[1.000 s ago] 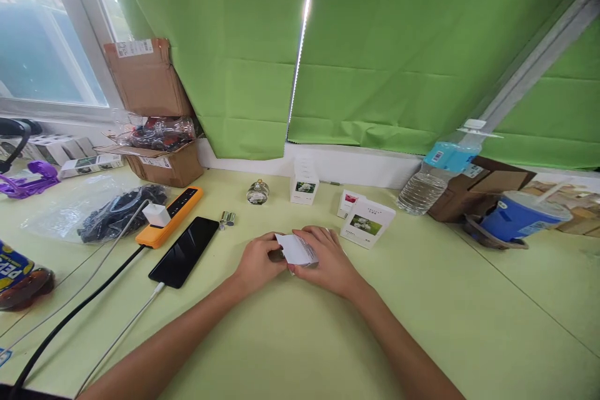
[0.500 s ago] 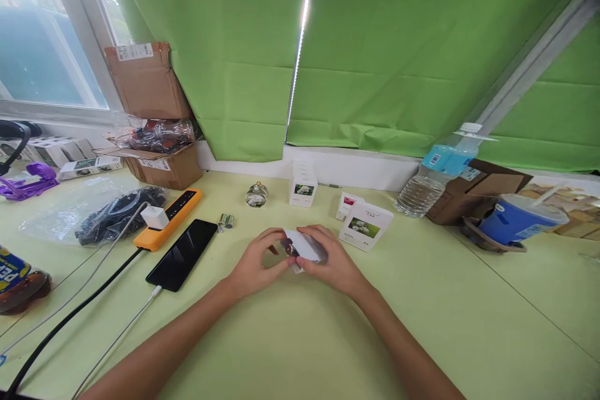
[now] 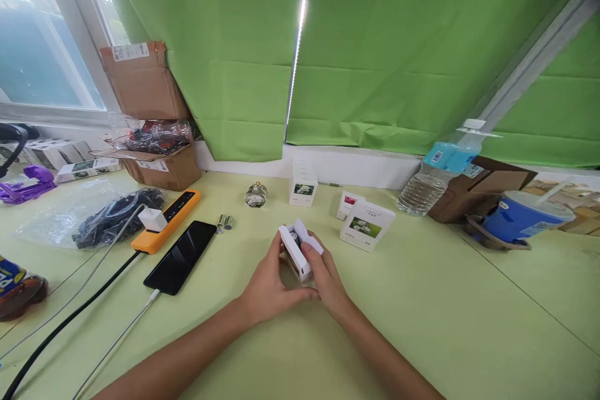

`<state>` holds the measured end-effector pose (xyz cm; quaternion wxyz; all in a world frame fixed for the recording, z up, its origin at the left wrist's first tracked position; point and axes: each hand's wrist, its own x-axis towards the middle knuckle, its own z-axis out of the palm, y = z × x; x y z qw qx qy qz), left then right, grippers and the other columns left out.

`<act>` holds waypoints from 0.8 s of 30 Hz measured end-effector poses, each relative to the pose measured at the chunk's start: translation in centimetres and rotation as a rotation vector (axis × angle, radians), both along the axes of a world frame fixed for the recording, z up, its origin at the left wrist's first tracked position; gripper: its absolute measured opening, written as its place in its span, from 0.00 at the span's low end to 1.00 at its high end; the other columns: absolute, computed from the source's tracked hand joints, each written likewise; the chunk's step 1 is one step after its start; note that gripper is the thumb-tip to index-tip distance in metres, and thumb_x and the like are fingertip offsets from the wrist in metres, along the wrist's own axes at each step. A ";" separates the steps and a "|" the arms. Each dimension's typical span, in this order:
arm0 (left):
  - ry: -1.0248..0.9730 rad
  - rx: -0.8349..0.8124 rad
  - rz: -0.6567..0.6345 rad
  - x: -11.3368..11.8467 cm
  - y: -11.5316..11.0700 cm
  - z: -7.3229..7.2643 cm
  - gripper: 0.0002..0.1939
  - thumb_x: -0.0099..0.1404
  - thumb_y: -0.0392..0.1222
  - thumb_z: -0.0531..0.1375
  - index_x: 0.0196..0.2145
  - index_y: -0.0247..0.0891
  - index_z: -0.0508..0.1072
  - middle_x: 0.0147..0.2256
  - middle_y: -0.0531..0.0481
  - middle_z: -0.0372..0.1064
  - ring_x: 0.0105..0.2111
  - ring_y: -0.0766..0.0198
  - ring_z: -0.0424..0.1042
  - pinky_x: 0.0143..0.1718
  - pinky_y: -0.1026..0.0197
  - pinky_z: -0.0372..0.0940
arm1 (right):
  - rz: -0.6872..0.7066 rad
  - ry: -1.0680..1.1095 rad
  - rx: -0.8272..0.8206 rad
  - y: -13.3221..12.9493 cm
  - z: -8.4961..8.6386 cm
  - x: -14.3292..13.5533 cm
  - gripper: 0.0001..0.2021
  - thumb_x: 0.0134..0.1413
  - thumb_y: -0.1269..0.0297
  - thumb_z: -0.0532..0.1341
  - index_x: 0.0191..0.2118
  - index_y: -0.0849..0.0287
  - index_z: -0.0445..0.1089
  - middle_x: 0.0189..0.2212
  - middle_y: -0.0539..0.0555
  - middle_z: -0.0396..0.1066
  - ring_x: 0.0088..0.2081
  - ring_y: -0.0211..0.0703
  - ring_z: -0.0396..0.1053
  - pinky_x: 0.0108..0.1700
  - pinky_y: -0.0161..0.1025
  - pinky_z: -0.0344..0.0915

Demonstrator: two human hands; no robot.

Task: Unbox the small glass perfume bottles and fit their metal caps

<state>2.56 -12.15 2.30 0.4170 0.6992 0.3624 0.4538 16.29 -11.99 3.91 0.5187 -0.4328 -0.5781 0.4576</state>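
A small white box (image 3: 294, 252) with an open top is held between my two hands near the middle of the table. My left hand (image 3: 269, 281) wraps its left side and near end. My right hand (image 3: 328, 272) grips the right side, with the thumb by a raised white flap. Something dark and round shows inside, too small to name. Beyond the hands stand a round glass bottle (image 3: 255, 195), a row of white boxes (image 3: 302, 186) and a white box with a flower picture (image 3: 366, 225). Small metallic cylinders (image 3: 225, 222) lie to the left.
A black phone (image 3: 180, 257) and an orange power strip (image 3: 164, 225) with cables lie left. Cardboard boxes (image 3: 171, 169) stand behind them. A water bottle (image 3: 429, 181) and a blue cup (image 3: 520, 219) are on the right. A drink bottle (image 3: 19, 294) lies far left.
The box in my hands has been turned, so its open top and lifted flap now show. Both hands have shifted slightly nearer to me.
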 end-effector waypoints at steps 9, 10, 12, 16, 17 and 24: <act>0.086 0.107 0.068 -1.2 0.8 0.2 0.37 0.47 0.36 0.67 0.56 0.44 0.61 0.50 0.46 0.67 0.49 0.52 0.67 0.51 0.50 0.63 | -0.106 -0.241 0.324 -0.8 2.0 0.5 0.21 0.59 0.58 0.57 0.57 0.50 0.61 0.55 0.56 0.63 0.55 0.49 0.62 0.52 0.46 0.66; 0.110 0.105 0.073 -1.4 0.9 0.2 0.38 0.47 0.37 0.67 0.55 0.43 0.61 0.50 0.46 0.67 0.49 0.51 0.67 0.51 0.49 0.63 | -0.168 -0.317 0.427 -1.0 2.5 0.8 0.20 0.57 0.60 0.58 0.55 0.50 0.63 0.55 0.56 0.62 0.56 0.51 0.61 0.53 0.48 0.65; 0.142 0.106 0.071 -1.6 1.0 0.2 0.39 0.46 0.39 0.68 0.56 0.43 0.61 0.50 0.45 0.66 0.49 0.50 0.66 0.52 0.48 0.62 | -0.218 -0.509 0.602 -1.3 3.7 1.5 0.14 0.56 0.63 0.59 0.49 0.49 0.69 0.53 0.57 0.63 0.54 0.53 0.62 0.53 0.52 0.63; 0.173 0.156 0.039 -1.6 0.7 0.2 0.39 0.45 0.38 0.68 0.55 0.44 0.61 0.50 0.46 0.67 0.48 0.49 0.66 0.52 0.47 0.62 | -0.208 -0.852 0.632 -2.0 5.7 1.9 0.09 0.59 0.66 0.57 0.41 0.50 0.73 0.49 0.57 0.66 0.50 0.53 0.64 0.48 0.50 0.64; 0.184 0.171 0.037 -1.5 0.6 0.3 0.39 0.44 0.37 0.68 0.54 0.45 0.61 0.50 0.46 0.67 0.48 0.49 0.66 0.51 0.47 0.62 | -0.234 -0.929 0.611 -2.1 6.0 1.8 0.09 0.59 0.66 0.56 0.40 0.51 0.74 0.48 0.57 0.66 0.49 0.53 0.64 0.47 0.49 0.63; 0.225 0.200 0.031 -1.2 0.4 0.3 0.41 0.44 0.35 0.67 0.56 0.46 0.59 0.51 0.46 0.66 0.49 0.48 0.66 0.51 0.47 0.62 | -0.248 -1.393 0.513 -2.6 7.5 0.6 0.06 0.55 0.67 0.59 0.35 0.54 0.74 0.43 0.60 0.67 0.40 0.53 0.65 0.36 0.46 0.56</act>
